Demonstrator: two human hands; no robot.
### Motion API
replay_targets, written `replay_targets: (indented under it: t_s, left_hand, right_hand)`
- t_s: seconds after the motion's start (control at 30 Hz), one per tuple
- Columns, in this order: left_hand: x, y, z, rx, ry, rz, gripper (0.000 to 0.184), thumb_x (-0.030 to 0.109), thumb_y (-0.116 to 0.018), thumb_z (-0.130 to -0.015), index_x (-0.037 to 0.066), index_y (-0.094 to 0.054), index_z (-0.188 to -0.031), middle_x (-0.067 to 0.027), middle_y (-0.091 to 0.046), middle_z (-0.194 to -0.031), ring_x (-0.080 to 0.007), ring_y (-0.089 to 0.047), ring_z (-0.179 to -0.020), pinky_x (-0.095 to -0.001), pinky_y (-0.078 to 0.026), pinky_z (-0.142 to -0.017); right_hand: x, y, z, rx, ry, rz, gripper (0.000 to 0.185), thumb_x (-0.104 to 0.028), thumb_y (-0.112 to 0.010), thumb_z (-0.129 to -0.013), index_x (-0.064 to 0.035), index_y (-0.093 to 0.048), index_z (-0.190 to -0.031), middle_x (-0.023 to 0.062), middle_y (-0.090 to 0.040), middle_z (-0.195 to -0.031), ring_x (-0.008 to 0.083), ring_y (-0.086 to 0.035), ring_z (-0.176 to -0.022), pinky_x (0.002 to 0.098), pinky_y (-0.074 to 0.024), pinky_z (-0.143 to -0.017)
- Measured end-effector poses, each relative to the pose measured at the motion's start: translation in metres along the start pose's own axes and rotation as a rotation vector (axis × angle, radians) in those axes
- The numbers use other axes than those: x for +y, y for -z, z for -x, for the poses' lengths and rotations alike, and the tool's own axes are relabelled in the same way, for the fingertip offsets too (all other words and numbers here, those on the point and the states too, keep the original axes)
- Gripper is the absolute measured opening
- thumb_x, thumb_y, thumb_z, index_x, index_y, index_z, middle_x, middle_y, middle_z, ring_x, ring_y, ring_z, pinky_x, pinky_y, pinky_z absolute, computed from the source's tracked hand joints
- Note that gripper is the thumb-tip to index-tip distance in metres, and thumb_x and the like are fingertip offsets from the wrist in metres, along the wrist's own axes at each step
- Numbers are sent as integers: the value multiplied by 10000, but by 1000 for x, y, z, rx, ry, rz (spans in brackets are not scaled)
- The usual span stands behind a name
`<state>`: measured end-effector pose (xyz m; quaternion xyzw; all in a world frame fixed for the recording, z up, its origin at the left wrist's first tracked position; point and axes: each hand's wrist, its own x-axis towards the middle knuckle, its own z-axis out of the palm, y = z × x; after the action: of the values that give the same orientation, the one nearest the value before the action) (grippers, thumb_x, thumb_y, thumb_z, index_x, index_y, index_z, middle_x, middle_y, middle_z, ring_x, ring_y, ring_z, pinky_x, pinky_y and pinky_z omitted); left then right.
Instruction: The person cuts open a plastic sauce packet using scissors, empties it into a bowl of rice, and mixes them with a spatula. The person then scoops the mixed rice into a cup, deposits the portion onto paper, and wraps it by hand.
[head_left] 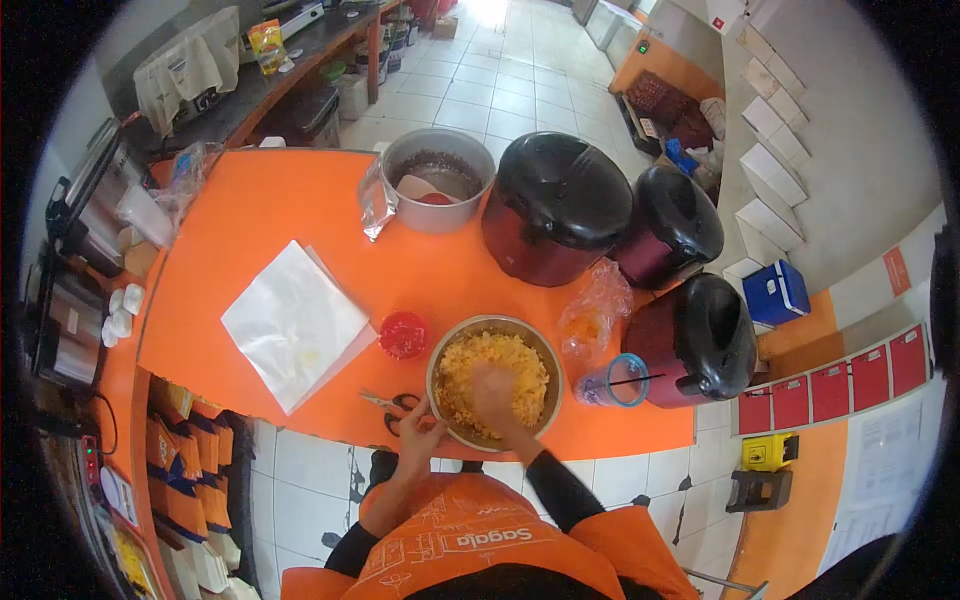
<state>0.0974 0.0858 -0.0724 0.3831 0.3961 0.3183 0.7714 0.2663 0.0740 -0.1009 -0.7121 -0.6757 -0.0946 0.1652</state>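
Note:
A metal bowl [549, 428] full of crumbly yellow-orange food [520, 360] stands near the front edge of the table. My left hand [418, 442] grips the bowl's lower left rim. Inside the bowl, my right hand [492, 395] is down in the food; motion blurs it and its fingers cannot be made out. Black-handled scissors [397, 408] lie just beyond my left hand. To the bowl's left is a small red container [403, 335], and to its right are a clear cup with a blue rim [617, 380] and a crumpled plastic bag [597, 310].
White sheets [297, 325] lie on the left of the orange table [200, 240]. Across the back stand a grey pot [440, 210] and a large dark lidded cooker [555, 205]. Two more cookers, one farther back [670, 225] and one nearer [692, 340], line the right side.

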Motion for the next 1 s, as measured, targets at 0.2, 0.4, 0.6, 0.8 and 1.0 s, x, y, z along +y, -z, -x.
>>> replay_targets:
  t_s: [0.2,0.4,0.6,0.8,1.0]
  left_hand:
    - [-9,16,-3,-94,18,-9,573,-35,-563,-811,49,-361,-1341,-50,-486,-1225,-137,-540,-1000,-273,-502,-790]
    - [-4,12,-1,-88,19,-39,588,-51,-559,-799,49,-358,-1343,-55,-448,-1277,-145,-499,-1069,-279,-485,-837]
    - [6,6,5,-92,15,19,573,-42,-547,-801,21,-359,-1338,-57,-431,-1299,-138,-447,-1127,-272,-451,-871]
    - [-4,16,0,-127,99,-34,584,-19,-542,-818,63,-338,-1359,-67,-507,-1208,-127,-547,-997,-252,-507,-743]
    - [1,5,0,-118,-48,-12,597,-10,-581,-780,42,-373,-1337,-46,-476,-1250,-129,-481,-1088,-256,-458,-825]
  right_hand:
    - [-63,13,28,116,28,-769,156,-148,-500,-853,-21,-539,-770,139,-535,-668,300,-499,-576,417,-368,-525]
    - [-1,105,2,486,-375,-1226,318,-194,-473,-871,-58,-519,-587,103,-551,-585,225,-492,-516,359,-358,-515]
    - [11,14,-4,427,58,-113,358,-148,-432,-899,-29,-439,-562,88,-467,-512,195,-364,-423,343,-296,-437]
    - [-74,26,10,112,-149,-1079,296,-132,-465,-891,-11,-520,-626,144,-478,-508,249,-387,-379,371,-289,-401]
    - [-31,35,7,105,160,-216,397,-225,-407,-933,-46,-548,-608,92,-405,-457,184,-434,-430,309,-349,-476]
